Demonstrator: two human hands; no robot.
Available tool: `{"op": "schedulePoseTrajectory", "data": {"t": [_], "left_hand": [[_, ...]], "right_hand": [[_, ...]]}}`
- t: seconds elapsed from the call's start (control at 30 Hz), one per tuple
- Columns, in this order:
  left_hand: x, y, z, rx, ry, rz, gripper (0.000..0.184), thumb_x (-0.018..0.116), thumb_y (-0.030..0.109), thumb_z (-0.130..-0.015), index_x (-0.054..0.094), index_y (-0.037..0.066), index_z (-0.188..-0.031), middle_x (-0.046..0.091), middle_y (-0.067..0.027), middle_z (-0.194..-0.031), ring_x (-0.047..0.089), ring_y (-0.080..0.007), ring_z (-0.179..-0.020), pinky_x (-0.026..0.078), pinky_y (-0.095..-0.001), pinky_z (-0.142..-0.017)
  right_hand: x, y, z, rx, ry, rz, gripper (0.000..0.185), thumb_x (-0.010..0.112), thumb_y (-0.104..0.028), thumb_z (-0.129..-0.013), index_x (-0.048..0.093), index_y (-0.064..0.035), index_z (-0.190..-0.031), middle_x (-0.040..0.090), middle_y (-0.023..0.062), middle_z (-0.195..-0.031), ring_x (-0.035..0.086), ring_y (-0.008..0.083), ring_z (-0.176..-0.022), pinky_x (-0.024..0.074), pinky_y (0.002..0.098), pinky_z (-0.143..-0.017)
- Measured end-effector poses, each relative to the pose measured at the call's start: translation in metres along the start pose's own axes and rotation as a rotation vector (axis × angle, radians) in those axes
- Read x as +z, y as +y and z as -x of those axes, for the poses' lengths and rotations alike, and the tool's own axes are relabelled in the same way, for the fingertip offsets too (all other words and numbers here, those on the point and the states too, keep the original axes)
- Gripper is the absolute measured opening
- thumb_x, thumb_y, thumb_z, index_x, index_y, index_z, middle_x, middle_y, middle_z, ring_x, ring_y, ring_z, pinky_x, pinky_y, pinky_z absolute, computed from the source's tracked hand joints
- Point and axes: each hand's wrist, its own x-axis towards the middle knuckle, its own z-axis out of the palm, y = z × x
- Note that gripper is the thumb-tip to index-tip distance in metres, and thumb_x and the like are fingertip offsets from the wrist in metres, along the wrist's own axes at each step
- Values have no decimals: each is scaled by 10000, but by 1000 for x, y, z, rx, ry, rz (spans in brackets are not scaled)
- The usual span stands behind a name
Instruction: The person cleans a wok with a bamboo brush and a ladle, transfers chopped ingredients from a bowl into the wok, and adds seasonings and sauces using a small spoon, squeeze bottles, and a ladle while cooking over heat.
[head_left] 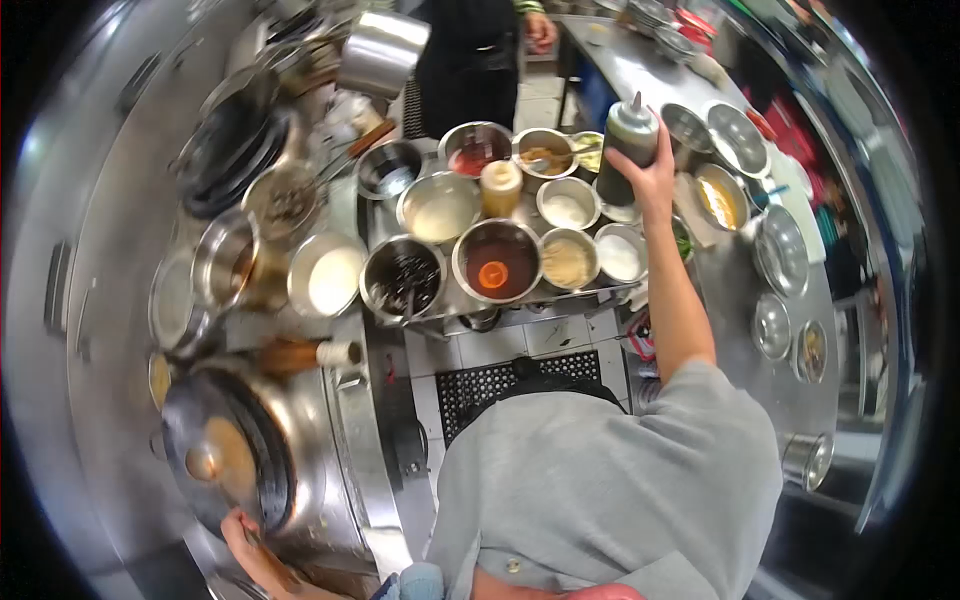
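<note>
My right hand (650, 170) is wrapped round a squeeze bottle (618, 175) of dark contents with a pointed nozzle, upright over the far right end of the row of bowls. My left hand (243, 528) grips the handle of a ladle (203, 462) at lower left. The ladle's bowl rests within a dark wok (190, 410), beside a pool of brownish liquid (232, 450). Near the bottle stand a bowl of white powder or grains (620, 255) and a bowl of pale liquid (567, 208).
Several metal bowls cover the middle counter, including a reddish-brown sauce (497, 262), a dark mixture with a spoon (405, 275) and a yellow squeeze bottle (500, 187). A pot of white liquid (332, 282) sits left. Another person in a dark apron (468, 70) stands beyond. Metal bowls (780, 250) line the right counter.
</note>
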Motion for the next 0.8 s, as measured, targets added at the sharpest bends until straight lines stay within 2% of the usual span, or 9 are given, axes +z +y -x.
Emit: {"op": "schedulePoseTrajectory", "data": {"t": [0.13, 0.3, 0.4, 0.47, 0.53, 0.6, 0.63, 0.73, 0.8], "left_hand": [[29, 23, 30, 179, 276, -407, 203, 509, 171, -917, 481, 93, -732, 440, 9, -640, 446, -97, -583, 390, -235, -502], [38, 37, 29, 248, 263, -65, 177, 525, 208, -940, 522, 70, -829, 487, 0, -727, 487, -108, -680, 414, -225, -568], [52, 35, -1, 333, -122, 411, 187, 534, 231, -954, 547, 56, -887, 515, -6, -779, 511, -115, -739, 428, -219, -608], [196, 102, 107, 124, 146, 536, 274, 529, 253, -960, 592, 29, -1105, 623, -27, -887, 589, -105, -735, 484, -215, -623], [155, 55, 42, 170, -269, 775, 326, 525, 182, -945, 536, 40, -1238, 642, -136, -1051, 640, -208, -935, 548, -315, -625], [211, 70, 73, 234, -157, 723, 439, 584, 87, -868, 500, 34, -1296, 611, -158, -1135, 604, -275, -1031, 524, -337, -803], [219, 59, 65, 254, -182, 832, 501, 604, 49, -834, 483, 21, -1319, 598, -150, -1164, 592, -270, -1031, 488, -362, -908], [242, 30, 31, 245, -193, 1065, 552, 593, -48, -813, 419, -10, -1335, 570, -159, -1085, 587, -281, -1022, 465, -525, -979], [252, 26, 24, 274, -224, 1244, 469, 574, -59, -814, 463, -8, -1267, 584, -154, -1057, 593, -260, -1002, 475, -535, -959]], "right_hand": [[-56, 74, -56, -21, 194, 131, 835, 855, -227, -636, 446, -61, -1346, 600, 135, -1188, 587, 218, -1059, 464, 347, -921], [-92, 140, -70, 190, 94, 454, 863, 862, -305, -599, 451, -64, -1319, 589, 174, -1220, 598, 284, -1084, 466, 368, -923], [-105, 188, -59, 324, -41, 600, 918, 863, -337, -571, 435, -62, -1336, 577, 197, -1245, 580, 329, -1126, 453, 384, -947], [-106, 192, -48, 381, -108, 794, 964, 844, -391, -574, 421, -51, -1370, 553, 215, -1280, 546, 336, -1175, 423, 404, -991], [-128, 242, -36, 297, -209, 872, 1017, 808, -500, -602, 405, -26, -1406, 517, 230, -1321, 504, 363, -1220, 397, 419, -1022], [-126, 206, -37, 375, -279, 931, 1088, 780, -589, -617, 373, 52, -1396, 466, 234, -1380, 497, 371, -1223, 392, 436, -1037], [-114, 197, -39, 229, -289, 992, 957, 784, -442, -713, 353, 77, -1391, 453, 244, -1396, 483, 368, -1242, 385, 462, -1045], [5, 84, -25, 54, -377, 256, 633, 671, -91, -857, 364, 42, -1395, 495, 207, -1333, 522, 277, -1179, 429, 402, -1005], [109, -10, 24, 276, -658, -249, 565, 664, -102, -852, 445, 0, -1363, 543, 163, -1288, 547, 237, -1130, 436, 345, -976]]}}
